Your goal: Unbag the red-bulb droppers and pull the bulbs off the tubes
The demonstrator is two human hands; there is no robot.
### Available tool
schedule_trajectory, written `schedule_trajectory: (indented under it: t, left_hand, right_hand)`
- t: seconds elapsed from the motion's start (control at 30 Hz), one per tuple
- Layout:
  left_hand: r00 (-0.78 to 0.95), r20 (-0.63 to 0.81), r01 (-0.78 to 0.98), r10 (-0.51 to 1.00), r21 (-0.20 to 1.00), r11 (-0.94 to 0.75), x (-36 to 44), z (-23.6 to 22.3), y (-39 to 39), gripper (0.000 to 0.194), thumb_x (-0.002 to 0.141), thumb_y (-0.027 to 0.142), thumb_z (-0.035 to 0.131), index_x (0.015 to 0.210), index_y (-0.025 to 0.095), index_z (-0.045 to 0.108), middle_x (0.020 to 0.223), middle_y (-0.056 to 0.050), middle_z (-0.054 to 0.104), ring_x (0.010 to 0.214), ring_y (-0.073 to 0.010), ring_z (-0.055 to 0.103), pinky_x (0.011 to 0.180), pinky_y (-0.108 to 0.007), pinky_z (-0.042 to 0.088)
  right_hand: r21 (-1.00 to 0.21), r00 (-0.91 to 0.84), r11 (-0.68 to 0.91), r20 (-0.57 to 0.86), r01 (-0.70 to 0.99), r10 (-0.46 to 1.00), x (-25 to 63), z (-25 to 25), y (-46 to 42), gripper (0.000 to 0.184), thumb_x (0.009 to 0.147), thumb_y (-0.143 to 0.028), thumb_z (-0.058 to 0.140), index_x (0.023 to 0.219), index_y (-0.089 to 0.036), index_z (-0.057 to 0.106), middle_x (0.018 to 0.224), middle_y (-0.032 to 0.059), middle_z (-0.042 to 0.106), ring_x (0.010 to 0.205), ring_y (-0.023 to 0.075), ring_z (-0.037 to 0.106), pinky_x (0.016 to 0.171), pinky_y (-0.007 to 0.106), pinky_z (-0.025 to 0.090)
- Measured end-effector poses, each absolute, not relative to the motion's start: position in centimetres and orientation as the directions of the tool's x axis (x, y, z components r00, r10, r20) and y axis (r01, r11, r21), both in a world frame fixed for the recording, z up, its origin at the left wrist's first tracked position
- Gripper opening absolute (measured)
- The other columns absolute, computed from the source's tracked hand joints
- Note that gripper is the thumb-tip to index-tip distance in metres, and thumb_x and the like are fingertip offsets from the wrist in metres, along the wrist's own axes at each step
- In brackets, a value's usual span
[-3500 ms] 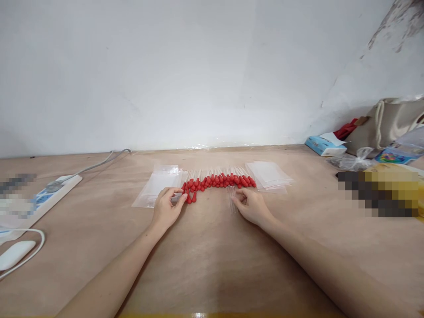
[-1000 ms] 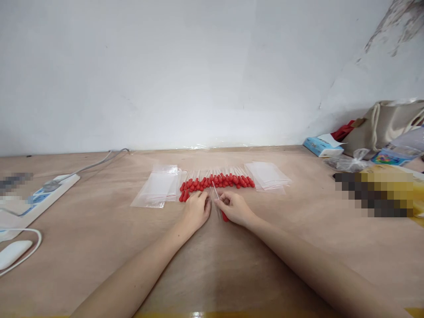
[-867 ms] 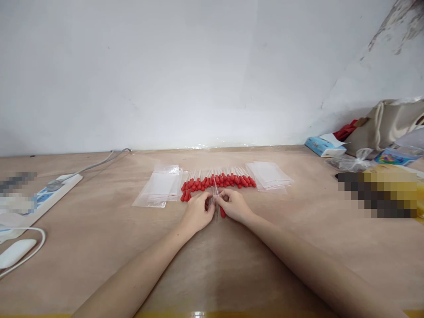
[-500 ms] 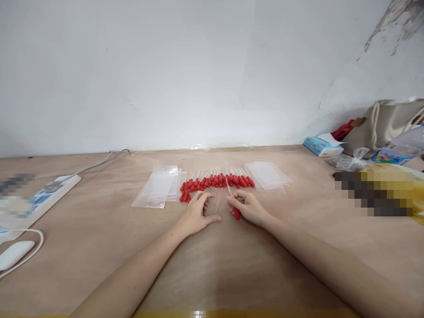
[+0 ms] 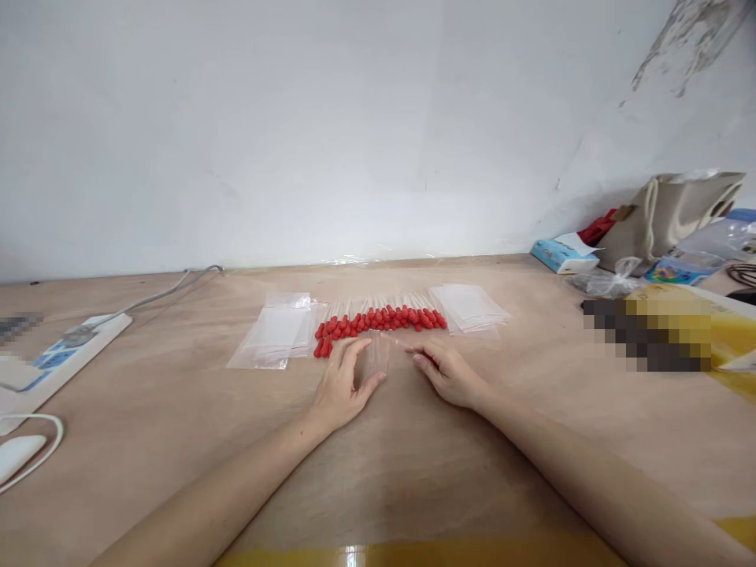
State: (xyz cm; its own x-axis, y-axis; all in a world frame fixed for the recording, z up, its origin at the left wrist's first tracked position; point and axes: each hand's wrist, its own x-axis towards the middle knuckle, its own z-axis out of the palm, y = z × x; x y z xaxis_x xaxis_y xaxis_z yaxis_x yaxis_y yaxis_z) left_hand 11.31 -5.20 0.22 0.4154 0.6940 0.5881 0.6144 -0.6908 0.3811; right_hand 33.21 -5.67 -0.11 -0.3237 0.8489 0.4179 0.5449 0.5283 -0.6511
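Observation:
Red-bulbed droppers (image 5: 383, 318) with thin clear stems lie in a row, their bulbs toward me. In front of them lie several clear glass tubes (image 5: 378, 356) side by side. My left hand (image 5: 341, 386) is at their left side, thumb and fingers spread apart at the tubes' two ends; I cannot tell how firmly it touches them. My right hand (image 5: 449, 372) pinches a thin clear dropper tube (image 5: 397, 341) that points up and left over the tubes. No red bulb shows at that hand; its palm side is hidden. Two red bulbs (image 5: 322, 346) lie left of my left hand.
Clear zip bags lie in a left stack (image 5: 275, 331) and a right stack (image 5: 471, 307) beside the droppers. A power strip (image 5: 76, 346) with a cable is at far left. Tissue pack (image 5: 562, 254), cloth bag (image 5: 667, 213) and yellow package (image 5: 679, 315) stand at right.
My right hand went from the clear tubes to holding a red-bulbed dropper, moved it to my left hand and back right; its bulb is now out of sight. My left hand has opened beside the tubes.

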Motion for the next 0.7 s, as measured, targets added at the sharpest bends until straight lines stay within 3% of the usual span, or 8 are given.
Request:
schedule_trajectory:
  t: [0.13,0.3,0.47,0.6,0.7]
  left_hand:
    - [0.53,0.671,0.592,0.519,0.146,-0.793,11.0,0.2,-5.5,0.04,0.081,0.028,0.052,0.119,0.021,0.042,0.107,-0.009,0.049,0.1,-0.0214,0.047,0.086,-0.037,0.04]
    - [0.47,0.734,0.704,0.489,0.022,-0.71,10.9,0.2,-5.0,0.026,0.079,0.03,0.055,0.103,0.02,0.057,0.085,-0.006,0.052,0.08,-0.0181,0.048,0.072,-0.033,0.039]
    - [0.6,0.657,0.63,0.456,-0.038,-0.775,11.1,0.2,-4.7,0.02,0.082,0.028,0.052,0.1,0.026,0.061,0.086,-0.003,0.058,0.082,-0.0169,0.048,0.07,-0.031,0.033]
    - [0.689,0.565,0.575,0.454,-0.046,-0.817,11.2,0.3,-5.1,0.023,0.085,0.027,0.048,0.105,0.021,0.058,0.079,-0.003,0.059,0.077,-0.0155,0.047,0.071,-0.032,0.032]
    - [0.685,0.541,0.591,0.488,-0.021,-0.806,11.2,0.3,-5.4,0.019,0.087,0.024,0.044,0.095,0.017,0.06,0.072,-0.003,0.057,0.073,-0.0149,0.046,0.07,-0.031,0.031]
  right_hand:
    - [-0.397,-0.405,0.574,0.434,0.716,0.805,33.0,-0.2,-6.2,0.028,0.09,-0.028,0.03,0.095,-0.018,0.057,0.083,0.0055,0.06,0.076,0.0142,0.055,0.062,0.023,0.037]
    - [-0.137,-0.474,0.569,0.417,0.811,0.776,32.3,-0.1,-6.4,0.027,0.09,-0.028,0.033,0.096,-0.021,0.058,0.078,0.0029,0.062,0.067,0.0113,0.054,0.05,0.022,0.023]
    - [-0.042,-0.544,0.632,0.467,0.774,0.697,32.1,-0.1,-6.7,0.025,0.09,-0.028,0.036,0.103,-0.026,0.057,0.078,0.0003,0.063,0.061,0.0081,0.052,0.047,0.023,0.017]
    - [-0.012,-0.556,0.638,0.479,0.77,0.679,32.0,-0.2,-6.8,0.026,0.089,-0.032,0.037,0.105,-0.029,0.058,0.072,-0.0006,0.063,0.056,0.0071,0.05,0.046,0.024,0.016]
    - [-0.039,-0.555,0.645,0.473,0.763,0.685,31.8,-0.1,-6.9,0.026,0.089,-0.035,0.037,0.103,-0.03,0.059,0.071,-0.0017,0.063,0.057,0.008,0.052,0.047,0.023,0.02]
